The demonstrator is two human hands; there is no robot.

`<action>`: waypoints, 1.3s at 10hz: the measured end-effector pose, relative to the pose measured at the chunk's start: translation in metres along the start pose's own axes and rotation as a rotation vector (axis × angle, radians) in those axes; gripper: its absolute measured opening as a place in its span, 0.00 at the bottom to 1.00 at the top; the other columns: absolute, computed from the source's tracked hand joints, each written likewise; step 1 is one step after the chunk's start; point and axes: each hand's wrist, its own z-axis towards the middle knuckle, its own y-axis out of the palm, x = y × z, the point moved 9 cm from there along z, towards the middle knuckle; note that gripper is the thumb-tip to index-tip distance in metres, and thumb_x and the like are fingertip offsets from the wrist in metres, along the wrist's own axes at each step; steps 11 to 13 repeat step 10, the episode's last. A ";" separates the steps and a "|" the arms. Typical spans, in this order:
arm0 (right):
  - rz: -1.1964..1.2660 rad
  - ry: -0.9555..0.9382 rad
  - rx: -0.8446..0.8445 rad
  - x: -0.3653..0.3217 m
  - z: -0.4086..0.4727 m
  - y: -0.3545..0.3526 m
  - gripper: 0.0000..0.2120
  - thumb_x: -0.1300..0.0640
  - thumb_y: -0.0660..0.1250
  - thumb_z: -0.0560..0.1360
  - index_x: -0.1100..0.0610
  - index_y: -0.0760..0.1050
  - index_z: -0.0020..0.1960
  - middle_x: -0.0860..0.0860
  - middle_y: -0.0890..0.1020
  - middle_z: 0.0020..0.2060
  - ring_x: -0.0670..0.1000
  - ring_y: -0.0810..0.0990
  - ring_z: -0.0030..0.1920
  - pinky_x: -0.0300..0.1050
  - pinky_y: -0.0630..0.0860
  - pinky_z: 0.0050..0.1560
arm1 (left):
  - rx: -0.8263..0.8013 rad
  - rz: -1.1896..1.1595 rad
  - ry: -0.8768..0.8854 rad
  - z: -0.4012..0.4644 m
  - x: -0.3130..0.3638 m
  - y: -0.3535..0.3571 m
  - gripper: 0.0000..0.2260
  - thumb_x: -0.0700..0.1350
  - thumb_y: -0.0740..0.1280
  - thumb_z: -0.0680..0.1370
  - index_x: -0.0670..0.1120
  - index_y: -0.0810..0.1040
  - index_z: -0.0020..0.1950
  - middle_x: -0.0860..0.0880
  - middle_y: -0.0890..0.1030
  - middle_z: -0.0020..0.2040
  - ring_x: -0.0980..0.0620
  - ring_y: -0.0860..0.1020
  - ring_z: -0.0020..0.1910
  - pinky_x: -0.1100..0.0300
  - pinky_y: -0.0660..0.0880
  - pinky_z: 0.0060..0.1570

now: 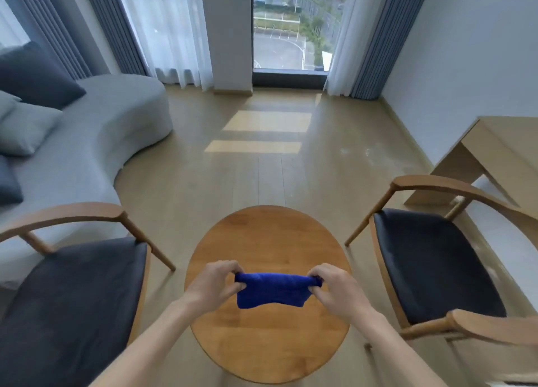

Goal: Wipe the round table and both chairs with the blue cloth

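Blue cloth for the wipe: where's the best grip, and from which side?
Judging by its pose, the top edge. The blue cloth hangs folded over the round table, pinched at both upper corners by the left hand and right hand. Come from above, gathering that folded edge into one palm.

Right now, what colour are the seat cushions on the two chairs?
Dark navy, almost black, on both the left chair and right chair; the head view shows it.

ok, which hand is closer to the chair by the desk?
Right. The right hand pinches the blue cloth's end on the side facing that chair; the left hand holds the other end, across the round table.
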 end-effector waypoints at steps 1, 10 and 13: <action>-0.020 0.053 -0.115 0.027 -0.010 0.046 0.06 0.55 0.65 0.75 0.48 0.77 0.50 0.41 0.78 0.44 0.42 0.74 0.46 0.34 0.69 0.45 | -0.117 -0.078 -0.103 -0.009 -0.029 0.050 0.05 0.47 0.70 0.74 0.57 0.77 0.45 0.59 0.80 0.43 0.60 0.78 0.44 0.60 0.76 0.46; -0.277 0.282 -0.125 0.170 0.128 0.193 0.12 0.58 0.58 0.79 0.56 0.75 0.59 0.51 0.79 0.54 0.54 0.73 0.57 0.47 0.73 0.54 | -0.012 0.100 -0.481 0.127 -0.163 0.177 0.11 0.46 0.61 0.78 0.46 0.73 0.60 0.47 0.78 0.56 0.46 0.76 0.55 0.54 0.73 0.50; -0.277 0.282 -0.125 0.170 0.128 0.193 0.12 0.58 0.58 0.79 0.56 0.75 0.59 0.51 0.79 0.54 0.54 0.73 0.57 0.47 0.73 0.54 | -0.012 0.100 -0.481 0.127 -0.163 0.177 0.11 0.46 0.61 0.78 0.46 0.73 0.60 0.47 0.78 0.56 0.46 0.76 0.55 0.54 0.73 0.50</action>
